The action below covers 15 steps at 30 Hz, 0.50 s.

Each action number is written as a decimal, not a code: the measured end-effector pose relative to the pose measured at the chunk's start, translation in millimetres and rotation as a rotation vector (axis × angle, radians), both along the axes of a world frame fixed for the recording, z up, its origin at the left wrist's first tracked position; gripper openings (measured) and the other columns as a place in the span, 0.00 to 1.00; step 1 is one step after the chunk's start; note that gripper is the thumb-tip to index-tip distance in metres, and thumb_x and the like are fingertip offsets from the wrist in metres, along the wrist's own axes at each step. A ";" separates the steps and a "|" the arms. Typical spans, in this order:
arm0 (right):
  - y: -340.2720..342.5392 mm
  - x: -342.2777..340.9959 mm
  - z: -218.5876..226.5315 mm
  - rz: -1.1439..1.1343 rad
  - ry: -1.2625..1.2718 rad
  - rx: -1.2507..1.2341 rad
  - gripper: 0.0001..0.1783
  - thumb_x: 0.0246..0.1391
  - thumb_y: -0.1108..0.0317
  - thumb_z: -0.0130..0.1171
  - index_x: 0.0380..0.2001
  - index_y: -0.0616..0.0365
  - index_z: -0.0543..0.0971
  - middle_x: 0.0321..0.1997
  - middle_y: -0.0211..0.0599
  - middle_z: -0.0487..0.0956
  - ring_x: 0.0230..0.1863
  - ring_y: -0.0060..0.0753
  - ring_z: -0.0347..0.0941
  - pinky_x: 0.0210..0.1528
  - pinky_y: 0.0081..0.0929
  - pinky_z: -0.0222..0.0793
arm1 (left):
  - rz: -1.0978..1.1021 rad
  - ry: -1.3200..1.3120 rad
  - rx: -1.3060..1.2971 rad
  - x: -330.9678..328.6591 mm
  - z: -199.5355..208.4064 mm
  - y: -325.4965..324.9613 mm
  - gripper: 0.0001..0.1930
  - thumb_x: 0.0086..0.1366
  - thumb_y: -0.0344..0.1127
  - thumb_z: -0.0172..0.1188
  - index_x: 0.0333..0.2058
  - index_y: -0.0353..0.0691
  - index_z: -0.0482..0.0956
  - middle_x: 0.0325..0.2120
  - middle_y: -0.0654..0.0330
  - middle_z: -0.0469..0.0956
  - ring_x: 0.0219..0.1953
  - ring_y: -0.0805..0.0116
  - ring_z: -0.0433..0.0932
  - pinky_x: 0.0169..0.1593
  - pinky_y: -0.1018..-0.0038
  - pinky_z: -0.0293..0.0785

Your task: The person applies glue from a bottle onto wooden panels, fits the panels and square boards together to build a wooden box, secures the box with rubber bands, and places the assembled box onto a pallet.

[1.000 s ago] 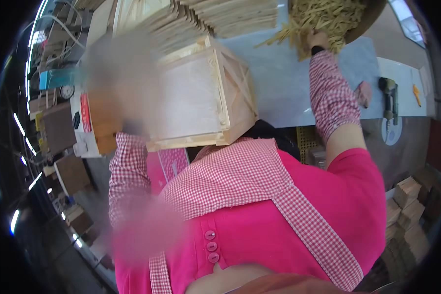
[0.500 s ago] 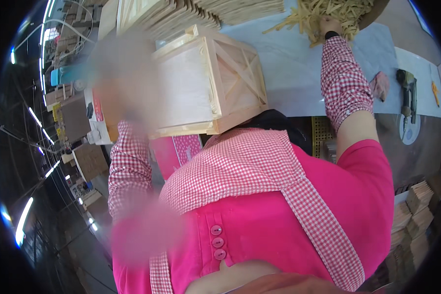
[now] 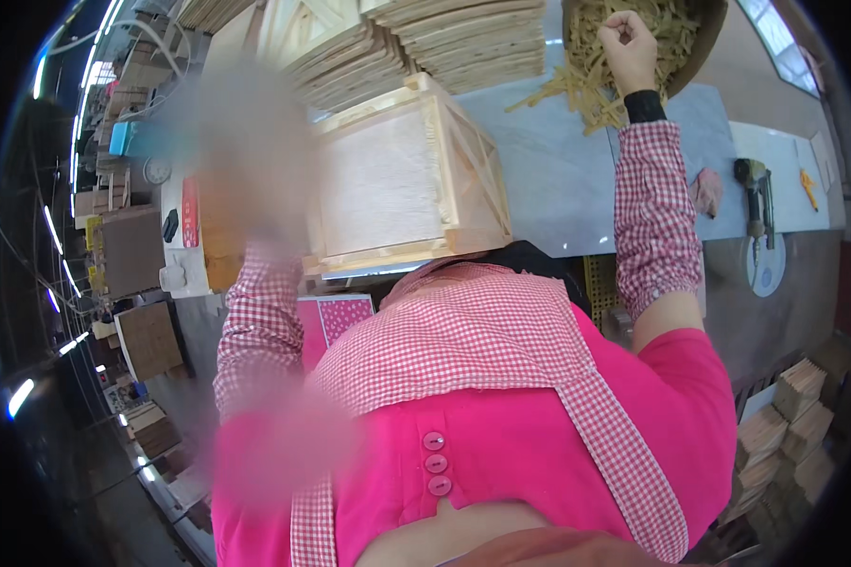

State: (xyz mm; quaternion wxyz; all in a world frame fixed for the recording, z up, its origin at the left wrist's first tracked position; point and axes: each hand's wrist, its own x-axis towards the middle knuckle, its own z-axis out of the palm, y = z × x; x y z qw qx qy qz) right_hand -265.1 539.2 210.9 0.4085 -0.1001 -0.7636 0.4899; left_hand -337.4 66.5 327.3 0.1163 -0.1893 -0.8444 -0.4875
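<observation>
A pale wooden crate (image 3: 383, 189) with diagonal braces on its side stands at the table's front edge, before my body. My right hand (image 3: 631, 55) is over a heap of thin yellowish wood strips (image 3: 591, 90) at the back right. Its thumb and fingertips are pinched together in a ring; whatever they hold, if anything, is too small to make out. My left arm, in a checked sleeve (image 3: 260, 307), reaches forward on the crate's left. A blurred smudge in the view hides my left hand, so neither its fingers nor any grip shows.
Stacks of wooden panels (image 3: 473, 47) stand behind the crate. A brown round container (image 3: 709, 42) holds the strips. On the right of the pale blue tabletop (image 3: 548, 180) lie a pink cloth (image 3: 706, 192), a nail gun (image 3: 755, 194) and an orange tool (image 3: 808, 189). Wooden pieces (image 3: 794, 416) are stacked lower right.
My right hand, which was down among the strips, has lifted off them with its fingertips pinched. The view has shifted a little, and the crate appears slightly turned and lower.
</observation>
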 end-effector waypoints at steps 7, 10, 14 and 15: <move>-183.8 40.3 154.3 0.738 -0.032 0.112 0.07 0.56 0.74 0.57 0.37 0.60 0.72 0.23 0.24 0.72 0.26 0.12 0.68 0.28 0.12 0.62 | -0.318 0.586 -0.230 58.2 62.5 46.9 0.25 0.59 0.38 0.64 0.54 0.38 0.69 0.54 0.51 0.70 0.57 0.56 0.69 0.59 0.65 0.63; -237.6 60.3 190.3 0.923 0.038 0.329 0.09 0.55 0.75 0.57 0.39 0.62 0.72 0.24 0.26 0.72 0.26 0.13 0.67 0.26 0.14 0.61 | -0.568 0.459 -0.297 69.4 74.1 37.6 0.25 0.57 0.37 0.66 0.52 0.37 0.71 0.49 0.53 0.75 0.52 0.59 0.73 0.58 0.66 0.65; -262.1 82.7 205.5 1.020 -0.175 0.048 0.09 0.54 0.76 0.57 0.39 0.62 0.72 0.21 0.28 0.71 0.24 0.13 0.64 0.24 0.15 0.57 | -0.946 -0.897 0.351 79.2 80.3 -7.3 0.14 0.56 0.35 0.64 0.39 0.37 0.74 0.33 0.56 0.78 0.39 0.60 0.76 0.54 0.66 0.66; -262.2 87.7 204.5 1.007 -0.319 0.096 0.08 0.52 0.74 0.59 0.36 0.61 0.74 0.20 0.30 0.70 0.22 0.20 0.65 0.23 0.20 0.58 | -0.997 -0.874 0.266 81.7 80.4 -18.4 0.12 0.55 0.34 0.63 0.36 0.37 0.74 0.31 0.56 0.77 0.37 0.61 0.76 0.52 0.66 0.66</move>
